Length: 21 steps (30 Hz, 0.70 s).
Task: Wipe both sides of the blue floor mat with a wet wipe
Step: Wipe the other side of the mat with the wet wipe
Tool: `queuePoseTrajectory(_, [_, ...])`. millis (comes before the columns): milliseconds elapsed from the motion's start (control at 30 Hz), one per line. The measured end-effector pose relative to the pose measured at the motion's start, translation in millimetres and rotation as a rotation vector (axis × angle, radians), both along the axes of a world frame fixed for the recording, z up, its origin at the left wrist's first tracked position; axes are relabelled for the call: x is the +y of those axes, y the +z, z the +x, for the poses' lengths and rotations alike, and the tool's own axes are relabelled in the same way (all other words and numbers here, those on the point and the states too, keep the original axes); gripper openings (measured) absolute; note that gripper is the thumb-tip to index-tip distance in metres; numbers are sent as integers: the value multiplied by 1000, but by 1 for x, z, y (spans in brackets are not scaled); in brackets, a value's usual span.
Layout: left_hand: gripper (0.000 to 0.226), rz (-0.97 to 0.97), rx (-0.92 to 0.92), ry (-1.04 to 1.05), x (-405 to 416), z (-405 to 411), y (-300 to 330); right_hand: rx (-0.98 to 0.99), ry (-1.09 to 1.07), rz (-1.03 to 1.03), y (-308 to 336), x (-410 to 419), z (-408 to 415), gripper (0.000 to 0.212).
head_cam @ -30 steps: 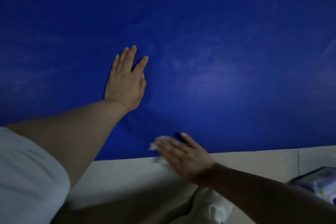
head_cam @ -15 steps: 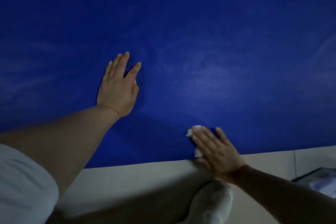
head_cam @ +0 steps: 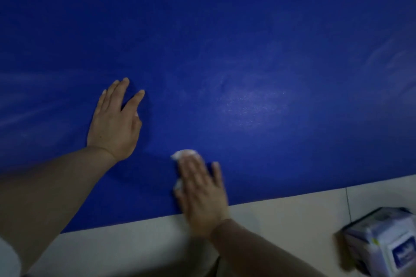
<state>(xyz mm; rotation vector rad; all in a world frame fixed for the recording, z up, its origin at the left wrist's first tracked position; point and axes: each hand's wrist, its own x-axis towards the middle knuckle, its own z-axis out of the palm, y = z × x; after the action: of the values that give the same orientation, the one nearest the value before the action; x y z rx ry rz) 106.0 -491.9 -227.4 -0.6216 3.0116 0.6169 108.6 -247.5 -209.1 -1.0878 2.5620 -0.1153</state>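
Head view looks down on the blue floor mat point(head_cam: 225, 40), which lies flat on a pale tiled floor point(head_cam: 281, 220) and fills most of the picture; its near edge runs slantwise across the lower part of the frame. The left hand point(head_cam: 113, 126) rests palm down on the mat, well in from that near edge, its fingers straight and slightly spread, gripping nothing. The right hand point(head_cam: 202, 189) lies flat on the mat just inside the near edge, fingers stretched out and blurred, pressing a white wet wipe point(head_cam: 185, 154) against the mat's surface. The wipe shows as a crumpled bit past the fingertips and a small scrap beside the thumb side of the hand; the rest is hidden under the palm. Faint pale streaks and a soft sheen lie on the mat beyond the right hand. Off the mat, on the floor near its right end, stands a pack of wipes point(head_cam: 382, 240), blurred.
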Motion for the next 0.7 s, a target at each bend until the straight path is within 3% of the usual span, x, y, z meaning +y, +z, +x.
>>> queuePoseTrajectory(133, [48,-14,-12,6,0,0,0,44,-431,126,0,102,-85,59])
queuePoseTrajectory(200, [49,-20,-33,-1,1,-1,1,-28,-514,224,4,128,-113,61])
queuePoseTrajectory(367, [54,-40,-196,-36,1,-7,16,-111,-428,319,14,128,-122,70])
queuePoseTrajectory(533, [49,-101,-739,-105,-1,-48,79,-137,-292,531,52,115,-149,71])
queuePoseTrajectory(600, [43,-125,-740,-152,11,-66,106,-164,-221,569,75,104,-164,63])
queuePoseTrajectory(700, [41,-96,-594,-167,42,-78,135,-210,-220,523,110,88,-183,45])
